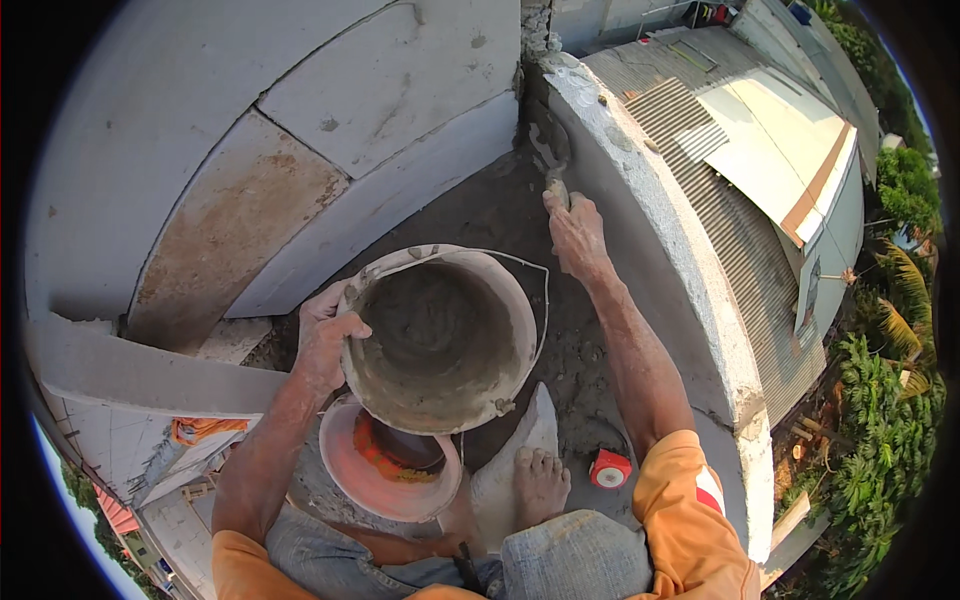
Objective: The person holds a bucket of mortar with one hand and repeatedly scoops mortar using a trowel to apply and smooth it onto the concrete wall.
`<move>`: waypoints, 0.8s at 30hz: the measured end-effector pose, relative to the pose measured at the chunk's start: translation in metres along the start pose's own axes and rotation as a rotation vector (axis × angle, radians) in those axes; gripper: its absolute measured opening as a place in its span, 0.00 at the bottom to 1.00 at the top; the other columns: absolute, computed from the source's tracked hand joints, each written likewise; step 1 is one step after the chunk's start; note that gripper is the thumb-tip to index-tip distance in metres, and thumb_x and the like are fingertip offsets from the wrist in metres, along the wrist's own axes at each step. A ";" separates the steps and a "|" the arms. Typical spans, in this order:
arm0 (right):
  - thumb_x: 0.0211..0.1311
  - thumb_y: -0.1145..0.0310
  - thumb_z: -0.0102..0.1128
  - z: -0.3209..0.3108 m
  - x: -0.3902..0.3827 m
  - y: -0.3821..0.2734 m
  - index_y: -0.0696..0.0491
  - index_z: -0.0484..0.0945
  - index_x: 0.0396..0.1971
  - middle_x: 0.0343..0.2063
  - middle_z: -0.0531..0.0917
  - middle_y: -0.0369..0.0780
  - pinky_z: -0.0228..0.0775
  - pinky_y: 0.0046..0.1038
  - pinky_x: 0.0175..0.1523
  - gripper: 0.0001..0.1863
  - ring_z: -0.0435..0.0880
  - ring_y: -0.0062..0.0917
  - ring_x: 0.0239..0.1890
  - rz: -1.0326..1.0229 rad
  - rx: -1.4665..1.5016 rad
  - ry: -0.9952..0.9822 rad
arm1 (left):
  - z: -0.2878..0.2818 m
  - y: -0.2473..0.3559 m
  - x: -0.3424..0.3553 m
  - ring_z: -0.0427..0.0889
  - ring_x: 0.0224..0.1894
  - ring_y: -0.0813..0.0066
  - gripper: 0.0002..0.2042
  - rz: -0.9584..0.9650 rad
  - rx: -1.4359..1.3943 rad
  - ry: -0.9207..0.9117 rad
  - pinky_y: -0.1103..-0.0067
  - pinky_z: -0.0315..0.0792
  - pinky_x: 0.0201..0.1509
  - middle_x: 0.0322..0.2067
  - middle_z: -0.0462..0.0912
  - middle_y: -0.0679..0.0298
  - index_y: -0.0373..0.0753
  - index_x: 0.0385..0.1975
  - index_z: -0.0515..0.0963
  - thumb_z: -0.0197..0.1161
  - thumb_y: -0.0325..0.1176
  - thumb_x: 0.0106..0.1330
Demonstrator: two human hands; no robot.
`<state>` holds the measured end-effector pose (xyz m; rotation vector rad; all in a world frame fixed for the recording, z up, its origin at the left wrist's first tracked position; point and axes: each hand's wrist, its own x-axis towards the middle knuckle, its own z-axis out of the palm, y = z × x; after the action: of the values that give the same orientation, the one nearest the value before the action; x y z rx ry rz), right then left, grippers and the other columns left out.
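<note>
The left hand [325, 345] grips the tilted mortar bucket [440, 335], nearly empty; the right hand [575, 235] clasps a trowel [553, 160] against the block wall [650, 220], only partly plastered.

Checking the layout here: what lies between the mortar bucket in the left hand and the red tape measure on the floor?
In the head view, a pale block and the person's bare foot on it lie between the bucket and the tape measure.
</note>
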<state>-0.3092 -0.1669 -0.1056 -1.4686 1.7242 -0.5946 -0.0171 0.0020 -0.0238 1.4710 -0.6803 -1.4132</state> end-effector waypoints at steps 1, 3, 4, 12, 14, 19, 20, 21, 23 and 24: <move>0.71 0.50 0.55 0.001 0.007 -0.008 0.66 0.75 0.44 0.31 0.83 0.50 0.78 0.39 0.33 0.28 0.86 0.40 0.31 0.169 0.173 -0.090 | 0.000 -0.002 0.002 0.83 0.39 0.74 0.28 -0.005 0.009 0.016 0.78 0.78 0.48 0.41 0.84 0.59 0.25 0.50 0.78 0.54 0.17 0.42; 0.71 0.50 0.55 0.015 0.026 0.007 0.66 0.76 0.43 0.30 0.83 0.51 0.79 0.38 0.32 0.28 0.86 0.39 0.31 0.147 0.149 -0.068 | -0.001 -0.005 0.004 0.83 0.39 0.75 0.28 0.000 -0.003 -0.003 0.79 0.78 0.48 0.42 0.84 0.59 0.25 0.51 0.78 0.54 0.16 0.43; 0.71 0.50 0.56 0.017 0.029 0.007 0.66 0.76 0.43 0.30 0.83 0.51 0.79 0.38 0.32 0.27 0.86 0.39 0.31 0.167 0.123 -0.086 | -0.001 -0.004 0.004 0.83 0.40 0.75 0.29 0.003 -0.023 -0.015 0.79 0.78 0.47 0.43 0.85 0.59 0.26 0.53 0.79 0.54 0.15 0.43; 0.69 0.52 0.57 0.010 -0.016 0.026 0.67 0.77 0.42 0.33 0.84 0.58 0.74 0.48 0.48 0.27 0.84 0.54 0.40 0.066 -0.063 0.051 | -0.003 -0.001 0.011 0.83 0.39 0.73 0.28 0.039 -0.080 0.011 0.77 0.78 0.47 0.41 0.84 0.59 0.27 0.52 0.78 0.55 0.15 0.45; 0.69 0.52 0.56 0.002 -0.031 0.035 0.68 0.77 0.44 0.41 0.82 0.63 0.73 0.50 0.55 0.27 0.82 0.57 0.49 -0.006 -0.132 0.131 | -0.001 -0.002 0.014 0.83 0.39 0.73 0.27 0.047 -0.109 0.025 0.77 0.78 0.47 0.40 0.84 0.59 0.27 0.52 0.78 0.55 0.15 0.45; 0.69 0.52 0.56 -0.011 -0.009 0.013 0.67 0.76 0.45 0.43 0.82 0.63 0.73 0.49 0.56 0.27 0.82 0.56 0.50 -0.017 -0.242 0.025 | 0.006 0.000 0.021 0.83 0.44 0.68 0.27 0.029 -0.168 0.034 0.73 0.79 0.52 0.45 0.83 0.57 0.27 0.51 0.76 0.52 0.16 0.46; 0.69 0.52 0.56 -0.008 -0.002 0.004 0.67 0.76 0.45 0.42 0.82 0.62 0.74 0.48 0.56 0.27 0.82 0.56 0.50 0.011 -0.245 -0.003 | 0.004 -0.003 0.025 0.83 0.44 0.68 0.27 0.033 -0.167 0.021 0.73 0.79 0.52 0.45 0.83 0.57 0.27 0.51 0.76 0.52 0.16 0.46; 0.69 0.52 0.56 -0.005 0.003 -0.007 0.67 0.76 0.45 0.42 0.82 0.62 0.74 0.48 0.56 0.27 0.82 0.56 0.50 0.006 -0.241 -0.001 | -0.003 -0.008 0.028 0.83 0.44 0.68 0.27 0.038 -0.156 0.017 0.73 0.79 0.52 0.45 0.83 0.57 0.27 0.51 0.76 0.52 0.16 0.46; 0.69 0.52 0.56 -0.007 0.005 -0.028 0.67 0.76 0.45 0.43 0.82 0.62 0.74 0.48 0.57 0.27 0.82 0.55 0.51 0.066 -0.165 0.006 | -0.004 -0.009 0.028 0.83 0.44 0.67 0.27 0.040 -0.146 0.017 0.73 0.79 0.52 0.45 0.83 0.57 0.27 0.52 0.76 0.52 0.16 0.46; 0.69 0.52 0.56 -0.011 0.004 -0.033 0.67 0.76 0.45 0.43 0.82 0.62 0.74 0.48 0.57 0.27 0.82 0.55 0.51 0.065 -0.167 0.003 | 0.001 -0.008 0.028 0.82 0.41 0.70 0.26 0.037 -0.156 0.030 0.74 0.78 0.49 0.43 0.83 0.58 0.28 0.50 0.77 0.53 0.16 0.46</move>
<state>-0.2979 -0.1798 -0.0752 -1.5190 1.8539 -0.4270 -0.0146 -0.0199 -0.0429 1.3481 -0.5633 -1.3814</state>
